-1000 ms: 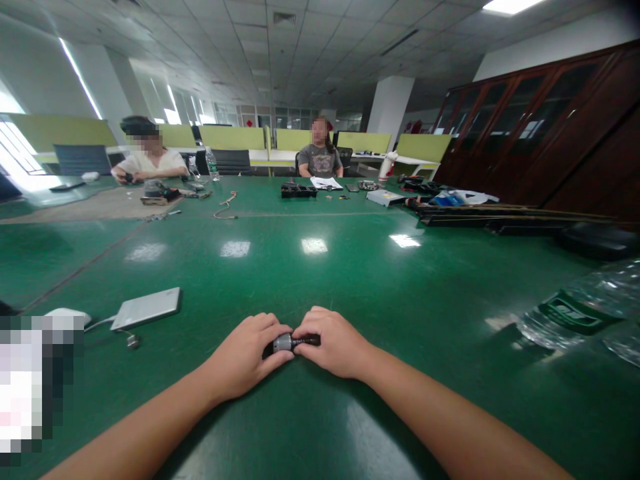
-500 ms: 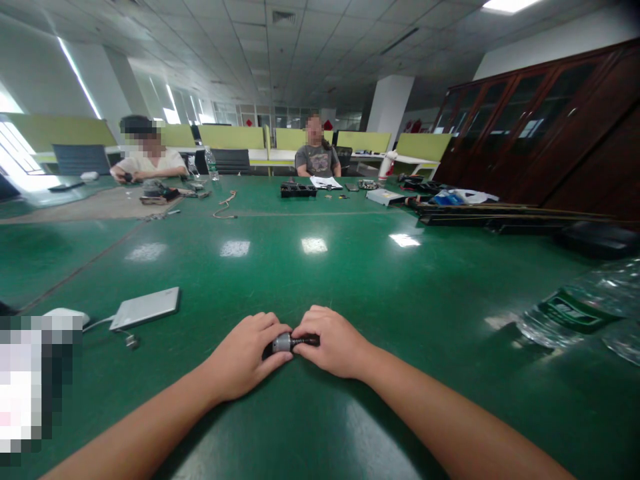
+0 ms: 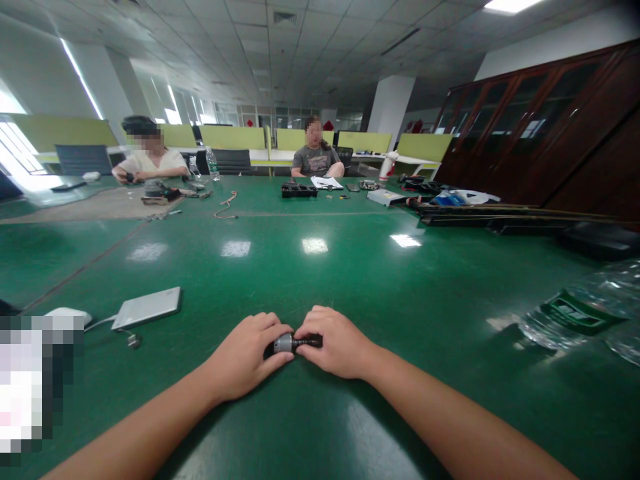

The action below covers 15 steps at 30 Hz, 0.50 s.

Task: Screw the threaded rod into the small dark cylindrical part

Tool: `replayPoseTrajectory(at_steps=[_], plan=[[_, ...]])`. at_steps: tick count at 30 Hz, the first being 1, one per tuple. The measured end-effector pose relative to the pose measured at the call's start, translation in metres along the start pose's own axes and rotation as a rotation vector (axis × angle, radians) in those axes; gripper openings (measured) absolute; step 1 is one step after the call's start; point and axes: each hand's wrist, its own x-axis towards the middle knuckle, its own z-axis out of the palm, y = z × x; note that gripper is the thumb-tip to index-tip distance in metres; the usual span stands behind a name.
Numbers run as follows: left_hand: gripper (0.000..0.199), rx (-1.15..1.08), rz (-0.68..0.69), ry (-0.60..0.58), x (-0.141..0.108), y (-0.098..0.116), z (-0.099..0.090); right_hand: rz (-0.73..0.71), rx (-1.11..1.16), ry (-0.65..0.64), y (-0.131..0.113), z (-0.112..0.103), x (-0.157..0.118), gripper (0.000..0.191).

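My left hand [image 3: 254, 353] is closed around a small grey and black cylindrical part [image 3: 283, 343], its thumb and fingers on either side of the grey barrel. At the part's right end, my right hand [image 3: 334, 343] pinches the narrow, dark ribbed section. Both hands rest low over the green table [image 3: 310, 283], with fingertips almost meeting. The part lies roughly level, and my fingers cover much of it, so its exact kind cannot be told.
A silver power bank [image 3: 147, 309] with a cable lies to the left. Clear plastic bottles [image 3: 570, 312] lie on the right. Across the table sit two people, near a black tray [image 3: 299, 191], papers [image 3: 326, 183] and a coil of cord [image 3: 227, 203]. Long dark bars [image 3: 480, 215] lie at the far right.
My hands keep the same grip on the part, with hardly any movement. Across the table, the person in the dark shirt has shifted posture slightly.
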Motion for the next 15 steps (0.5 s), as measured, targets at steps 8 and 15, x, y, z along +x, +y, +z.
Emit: replayPoseTrajectory(at_steps=[8,15], plan=[[0.027,0.001,0.0,0.011,-0.0007,-0.0011,0.0001,-0.007,0.009,-0.01,0.0008,-0.004,-0.0004,0.012],[0.028,0.011,0.003,0.018,-0.0001,-0.0017,0.0007,-0.017,0.017,-0.013,0.0024,-0.0054,-0.0017,0.011]])
